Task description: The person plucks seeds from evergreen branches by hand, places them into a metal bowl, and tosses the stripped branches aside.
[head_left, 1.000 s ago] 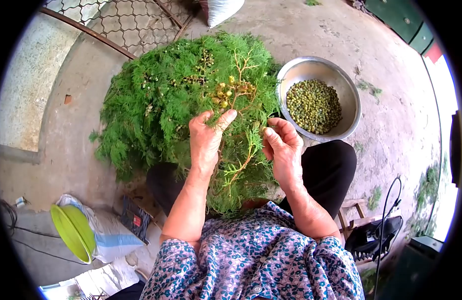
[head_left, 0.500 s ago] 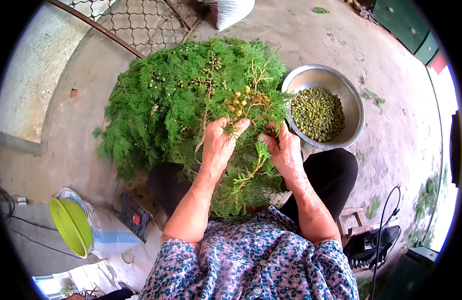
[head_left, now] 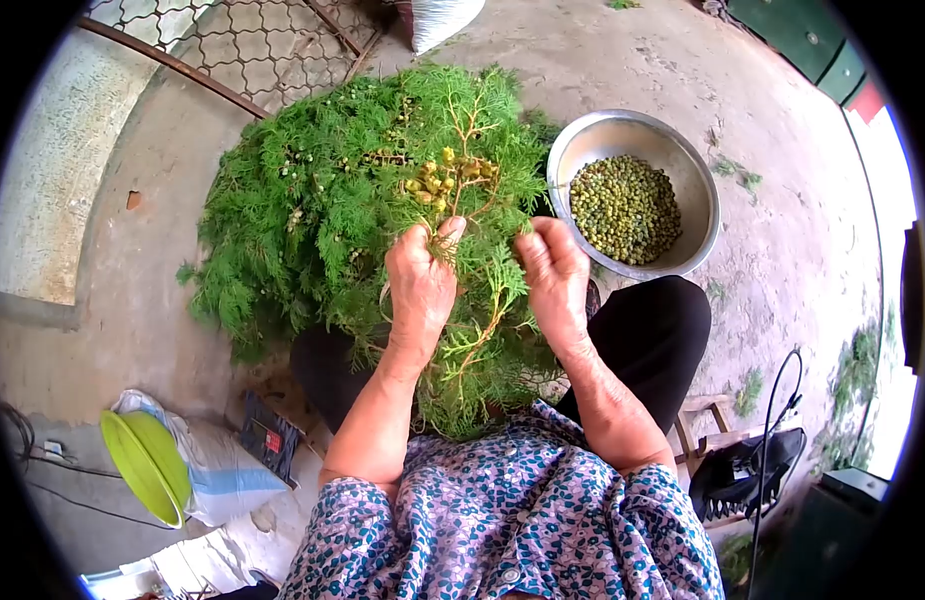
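A large heap of green conifer branches (head_left: 282,210) lies in front of my knees. My left hand (head_left: 422,285) is closed around the stem of a branch, just below a cluster of yellow-green cones (head_left: 432,185). To its right, my right hand (head_left: 554,275) is closed at the edge of the foliage, fingertips pressed together; what they pinch is too small to name. A metal bowl (head_left: 704,215) stands right of the heap, and small round green cones (head_left: 625,210) partly fill it.
A lime-green basin (head_left: 142,465) leans by a white and blue sack (head_left: 227,480) at lower left. A wire mesh panel (head_left: 252,50) and a white sack (head_left: 442,20) are at the top. A black bag (head_left: 747,475) lies at lower right.
My right hand has turned and risen slightly, its fingers now more curled. My left hand keeps its hold on the branch. The view has shifted a little.
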`<state>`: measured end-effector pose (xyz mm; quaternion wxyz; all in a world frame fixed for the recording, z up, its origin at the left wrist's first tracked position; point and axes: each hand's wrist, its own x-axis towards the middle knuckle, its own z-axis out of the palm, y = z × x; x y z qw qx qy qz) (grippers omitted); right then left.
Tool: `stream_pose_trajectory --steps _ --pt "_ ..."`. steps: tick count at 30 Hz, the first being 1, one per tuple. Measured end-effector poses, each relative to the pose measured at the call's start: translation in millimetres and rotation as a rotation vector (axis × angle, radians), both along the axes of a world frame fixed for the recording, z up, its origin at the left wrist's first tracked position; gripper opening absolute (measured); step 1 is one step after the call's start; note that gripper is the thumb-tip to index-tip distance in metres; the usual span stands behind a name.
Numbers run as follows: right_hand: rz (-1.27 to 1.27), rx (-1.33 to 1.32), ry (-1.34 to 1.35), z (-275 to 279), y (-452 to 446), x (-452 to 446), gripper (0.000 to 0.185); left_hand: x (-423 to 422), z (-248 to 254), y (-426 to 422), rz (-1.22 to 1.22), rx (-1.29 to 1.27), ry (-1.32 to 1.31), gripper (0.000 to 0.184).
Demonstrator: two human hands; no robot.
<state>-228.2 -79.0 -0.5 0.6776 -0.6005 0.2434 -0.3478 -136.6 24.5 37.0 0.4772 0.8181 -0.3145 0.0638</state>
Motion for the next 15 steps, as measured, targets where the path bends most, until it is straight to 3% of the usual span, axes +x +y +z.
stream_pose_trajectory --steps 1,2,4,6,8,10,15 --pt "0.031 0.295 -0.091 4 -8 -1 0.007 -4 4 2 0.043 0.034 -0.003 0.026" --pt "-0.037 0.293 -0.079 10 -17 -3 0.006 -5 12 5 0.063 0.012 0.118 0.025" --pt "0.165 0.585 -0.335 0 -39 -9 0.01 3 9 3 0.027 -0.211 0.058 0.027" --pt "0.204 0.751 -0.409 6 -38 -12 0.013 5 15 10 0.074 -0.113 0.16 0.03" --pt "0.162 0.83 -0.389 19 -31 -13 0.012 8 15 11 0.073 -0.118 0.155 0.035" --pt "0.263 0.73 -0.363 14 -32 -14 0.012 12 7 12 0.082 -0.094 0.088 0.038" --pt "0.392 0.708 -0.439 23 -19 -17 0.007 5 12 9 0.137 -0.131 0.265 0.039"
